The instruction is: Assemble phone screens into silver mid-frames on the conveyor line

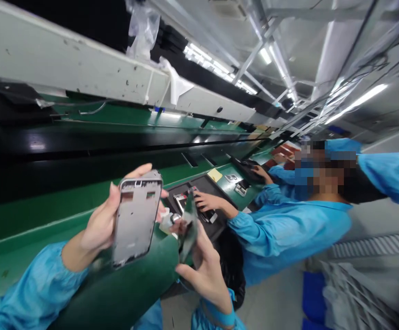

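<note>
My left hand (106, 215) is closed around a grey phone frame (137, 217), held upright and slightly tilted above the green bench. Its inner side faces me, with two small cutouts near the top and dark bits along the lower edge. In my right hand (206, 261) is a thin, shiny dark phone screen (188, 229), seen nearly edge-on and gripped between thumb and fingers. The two parts are apart from each other. A small bottle with a metal cap (175, 219) stands just behind the screen, partly hidden.
A co-worker in blue (288, 233) sits at the right, one hand (209, 201) over a dark tray (221, 224) with phone parts. A yellow pad (215, 174) and small parts (241, 188) lie beyond. A dark conveyor belt (65, 160) runs behind the green bench (117, 293).
</note>
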Demonstrator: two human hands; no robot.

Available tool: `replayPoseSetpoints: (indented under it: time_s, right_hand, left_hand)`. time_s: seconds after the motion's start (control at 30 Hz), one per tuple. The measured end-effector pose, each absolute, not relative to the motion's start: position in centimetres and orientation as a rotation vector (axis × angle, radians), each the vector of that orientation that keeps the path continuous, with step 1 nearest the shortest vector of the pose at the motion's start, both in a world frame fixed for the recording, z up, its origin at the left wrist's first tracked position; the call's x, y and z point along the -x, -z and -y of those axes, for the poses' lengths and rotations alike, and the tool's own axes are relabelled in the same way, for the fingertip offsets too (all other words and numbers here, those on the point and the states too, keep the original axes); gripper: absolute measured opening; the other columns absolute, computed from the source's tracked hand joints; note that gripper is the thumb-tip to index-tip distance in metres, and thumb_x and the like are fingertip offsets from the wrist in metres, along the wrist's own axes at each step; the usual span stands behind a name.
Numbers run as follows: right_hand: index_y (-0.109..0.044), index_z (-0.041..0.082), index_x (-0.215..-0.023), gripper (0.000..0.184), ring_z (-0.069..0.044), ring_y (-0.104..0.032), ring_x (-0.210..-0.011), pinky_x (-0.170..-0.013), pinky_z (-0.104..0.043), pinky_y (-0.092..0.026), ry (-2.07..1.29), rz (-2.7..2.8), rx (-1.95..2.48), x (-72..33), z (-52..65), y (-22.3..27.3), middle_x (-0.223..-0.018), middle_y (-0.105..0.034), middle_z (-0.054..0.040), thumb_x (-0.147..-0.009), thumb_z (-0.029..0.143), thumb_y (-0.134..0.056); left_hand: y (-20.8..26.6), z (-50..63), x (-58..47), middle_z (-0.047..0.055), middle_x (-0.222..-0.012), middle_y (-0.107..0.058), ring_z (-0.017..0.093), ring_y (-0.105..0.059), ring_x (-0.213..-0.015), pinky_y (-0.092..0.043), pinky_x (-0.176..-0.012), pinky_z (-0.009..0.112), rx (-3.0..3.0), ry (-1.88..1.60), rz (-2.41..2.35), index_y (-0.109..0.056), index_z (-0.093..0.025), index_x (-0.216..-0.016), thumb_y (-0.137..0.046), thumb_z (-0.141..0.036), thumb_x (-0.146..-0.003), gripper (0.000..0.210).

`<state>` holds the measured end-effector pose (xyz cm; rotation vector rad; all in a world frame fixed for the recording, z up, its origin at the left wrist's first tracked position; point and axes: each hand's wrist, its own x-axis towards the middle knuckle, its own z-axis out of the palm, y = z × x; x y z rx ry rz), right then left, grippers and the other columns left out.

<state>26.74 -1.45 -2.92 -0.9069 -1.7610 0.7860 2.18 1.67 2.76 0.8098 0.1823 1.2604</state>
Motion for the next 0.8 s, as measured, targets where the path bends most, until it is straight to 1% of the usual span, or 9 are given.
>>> replayPoseSetpoints:
  time_s: [0.07,0.13,0.23,0.33,0.4,0.5,0.57,0.67,0.8]
  right_hand:
    - [-0.061,0.038,-0.152,0.079,-0.035,-0.068,-0.121,-0.105,-0.052,-0.059,-0.695,1.913,0.926,-26.4,1.0,1.4,-0.132,-0.067,-0.012,-0.081,0.062,-0.086]
    - [-0.059,0.04,-0.153,0.078,-0.032,-0.068,-0.119,-0.104,-0.049,-0.059,-0.668,1.991,0.923,-26.1,0.7,0.5,-0.129,-0.066,-0.0108,-0.083,0.062,-0.083]
    - [-0.058,0.041,-0.154,0.075,-0.03,-0.068,-0.11,-0.095,-0.047,-0.062,-0.655,2.013,0.93,-26.0,0.9,0.4,-0.122,-0.066,-0.0105,-0.086,0.065,-0.079]
    - [-0.061,0.039,-0.152,0.072,-0.03,-0.069,-0.104,-0.09,-0.046,-0.063,-0.62,2.037,0.968,-26.2,1.5,0.5,-0.117,-0.065,-0.0105,-0.087,0.063,-0.08]
    - [-0.063,0.039,-0.15,0.069,-0.03,-0.069,-0.105,-0.091,-0.046,-0.062,-0.611,2.072,0.98,-26.3,1.7,0.4,-0.119,-0.064,-0.0107,-0.087,0.061,-0.08]
    - [-0.061,0.04,-0.152,0.068,-0.031,-0.068,-0.11,-0.096,-0.046,-0.061,-0.615,2.125,0.974,-26.2,1.7,0.3,-0.122,-0.063,-0.0107,-0.089,0.058,-0.08]
    - [-0.059,0.041,-0.153,0.069,-0.031,-0.068,-0.113,-0.098,-0.046,-0.061,-0.624,2.144,0.969,-25.9,1.5,0.2,-0.124,-0.062,-0.0107,-0.09,0.056,-0.08]
    - [-0.058,0.039,-0.155,0.069,-0.031,-0.067,-0.116,-0.1,-0.047,-0.06,-0.653,2.147,0.964,-25.4,1.2,0.2,-0.126,-0.061,-0.0112,-0.091,0.055,-0.079]
    - [-0.053,0.036,-0.159,0.076,-0.032,-0.065,-0.118,-0.103,-0.051,-0.06,-0.681,2.081,0.915,-23.9,0.8,1.1,-0.127,-0.062,-0.0118,-0.091,0.063,-0.075]
  left_hand:
    - [-2.4,-2.7,-2.3,0.009,-0.126,-0.075,0.024,-0.077,-0.102,-0.066,-0.087,0.038,-0.847,-1.357,-0.264,-0.05,-0.031,-0.152,-0.063,-0.067,-0.099,0.065]
    - [-2.1,-3.6,-2.3,0.008,-0.123,-0.076,0.023,-0.077,-0.103,-0.066,-0.089,0.037,-0.854,-1.431,-0.307,-0.052,-0.028,-0.149,-0.063,-0.067,-0.099,0.065]
    - [-1.9,-4.4,-2.0,0.009,-0.123,-0.075,0.025,-0.077,-0.104,-0.067,-0.091,0.042,-0.874,-1.495,-0.334,-0.053,-0.027,-0.147,-0.057,-0.07,-0.1,0.064]
    - [-2.0,-4.5,-1.5,0.009,-0.128,-0.073,0.027,-0.076,-0.109,-0.066,-0.094,0.046,-0.925,-1.531,-0.39,-0.053,-0.029,-0.148,-0.051,-0.072,-0.102,0.062]
    - [-2.0,-4.5,-1.2,0.01,-0.131,-0.072,0.029,-0.075,-0.114,-0.066,-0.095,0.048,-0.953,-1.552,-0.41,-0.052,-0.03,-0.148,-0.049,-0.072,-0.103,0.061]
    - [-1.9,-4.6,-1.0,0.011,-0.132,-0.071,0.032,-0.075,-0.117,-0.066,-0.097,0.051,-0.984,-1.582,-0.437,-0.05,-0.029,-0.151,-0.048,-0.069,-0.105,0.061]
    - [-2.0,-4.5,-1.1,0.011,-0.133,-0.07,0.033,-0.074,-0.117,-0.065,-0.098,0.051,-1.004,-1.587,-0.454,-0.049,-0.029,-0.15,-0.05,-0.068,-0.104,0.06]
    - [-2.0,-4.4,-1.0,0.012,-0.131,-0.071,0.031,-0.076,-0.112,-0.065,-0.098,0.051,-1.043,-1.599,-0.407,-0.052,-0.028,-0.143,-0.06,-0.066,-0.101,0.056]
    - [-1.8,-4.5,-0.4,0.013,-0.128,-0.071,0.03,-0.077,-0.108,-0.068,-0.089,0.045,-1.175,-1.517,-0.357,-0.054,-0.024,-0.133,-0.072,-0.056,-0.098,0.051]
